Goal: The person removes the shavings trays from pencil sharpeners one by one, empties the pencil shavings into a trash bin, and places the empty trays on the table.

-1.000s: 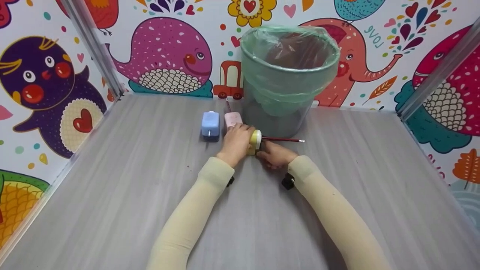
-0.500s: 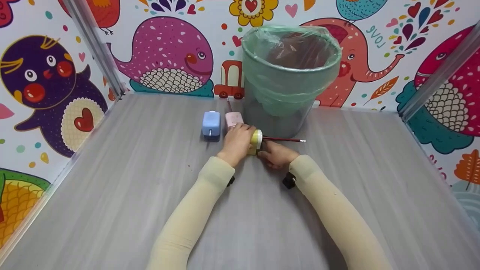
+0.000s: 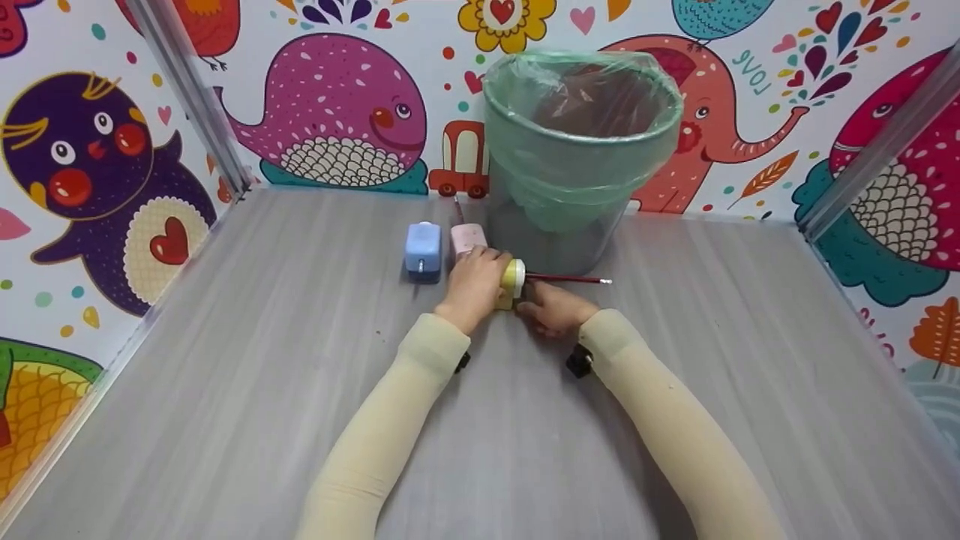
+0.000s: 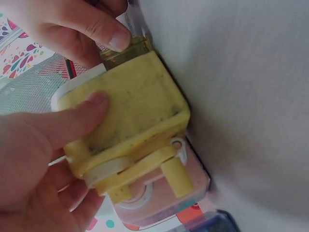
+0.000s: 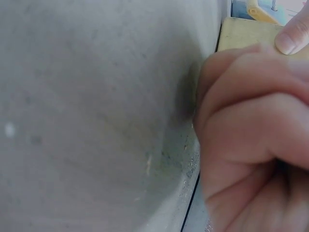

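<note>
My left hand [image 3: 474, 289] holds a yellow hand-crank pencil sharpener [image 4: 130, 99] on the table, its thumb across one flat face. The crank [image 4: 140, 171] sticks out at the end away from my right hand. At the opposite end, a see-through shavings drawer [image 4: 126, 54] juts partly out of the body. My right hand [image 3: 555, 309] pinches that drawer, thumb on its near side and the other fingers curled. A dark red pencil [image 3: 570, 278] with a white tip reaches rightward from behind the sharpener; whether it sits in the sharpener is hidden.
Just beyond my left hand stands a pink sharpener [image 3: 469, 236] with another pencil [image 3: 458, 210] behind it. A blue sharpener [image 3: 423, 247] is to its left. Close behind is a bin [image 3: 517, 187] with a green liner. Patterned walls border the grey table [image 3: 300, 322].
</note>
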{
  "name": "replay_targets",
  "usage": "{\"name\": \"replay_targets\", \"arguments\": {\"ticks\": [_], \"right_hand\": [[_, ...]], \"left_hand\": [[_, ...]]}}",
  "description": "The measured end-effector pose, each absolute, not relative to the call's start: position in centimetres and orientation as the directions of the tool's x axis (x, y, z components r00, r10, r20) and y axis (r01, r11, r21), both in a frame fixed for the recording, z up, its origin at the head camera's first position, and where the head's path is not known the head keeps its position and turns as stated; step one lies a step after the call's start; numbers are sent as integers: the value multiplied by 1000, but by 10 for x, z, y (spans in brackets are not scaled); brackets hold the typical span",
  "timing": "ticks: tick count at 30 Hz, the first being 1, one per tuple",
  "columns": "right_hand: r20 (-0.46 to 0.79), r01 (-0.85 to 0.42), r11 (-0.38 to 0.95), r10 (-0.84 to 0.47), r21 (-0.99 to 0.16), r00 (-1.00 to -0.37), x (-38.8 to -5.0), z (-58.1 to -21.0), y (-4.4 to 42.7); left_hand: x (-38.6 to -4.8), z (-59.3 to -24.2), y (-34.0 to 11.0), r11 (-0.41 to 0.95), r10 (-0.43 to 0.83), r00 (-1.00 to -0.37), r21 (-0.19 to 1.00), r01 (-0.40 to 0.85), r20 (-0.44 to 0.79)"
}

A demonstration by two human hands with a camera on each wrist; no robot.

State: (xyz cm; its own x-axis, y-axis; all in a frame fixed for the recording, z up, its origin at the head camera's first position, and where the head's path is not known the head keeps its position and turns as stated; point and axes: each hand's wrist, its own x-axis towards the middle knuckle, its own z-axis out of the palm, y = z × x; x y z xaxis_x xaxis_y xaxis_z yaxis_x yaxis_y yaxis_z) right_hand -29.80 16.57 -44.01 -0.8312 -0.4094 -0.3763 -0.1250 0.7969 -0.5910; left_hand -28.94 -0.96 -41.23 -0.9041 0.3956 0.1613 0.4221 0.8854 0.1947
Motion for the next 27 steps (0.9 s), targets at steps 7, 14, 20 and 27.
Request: {"name": "replay_targets", "arguments": {"ticks": [7,14,20,27], "right_hand": [[-368,-129,791,-414,-599,-833,-298,-442,167],[-370,-98,754,-426,-650,-826,-299,-443,170],[-378,-78,749,-418,-658,-826,-299,-443,171],[-372,-76,744,-416,-663,-830,-298,-444,171]], "left_hand": [[-290,-415,-9,888,396,-903,181,423,167],[-291,-413,-8,890,396,-908,184,417,139],[-290,-412,-8,889,400,-906,183,421,141],[-289,-412,-8,890,400,-906,176,420,140]]}}
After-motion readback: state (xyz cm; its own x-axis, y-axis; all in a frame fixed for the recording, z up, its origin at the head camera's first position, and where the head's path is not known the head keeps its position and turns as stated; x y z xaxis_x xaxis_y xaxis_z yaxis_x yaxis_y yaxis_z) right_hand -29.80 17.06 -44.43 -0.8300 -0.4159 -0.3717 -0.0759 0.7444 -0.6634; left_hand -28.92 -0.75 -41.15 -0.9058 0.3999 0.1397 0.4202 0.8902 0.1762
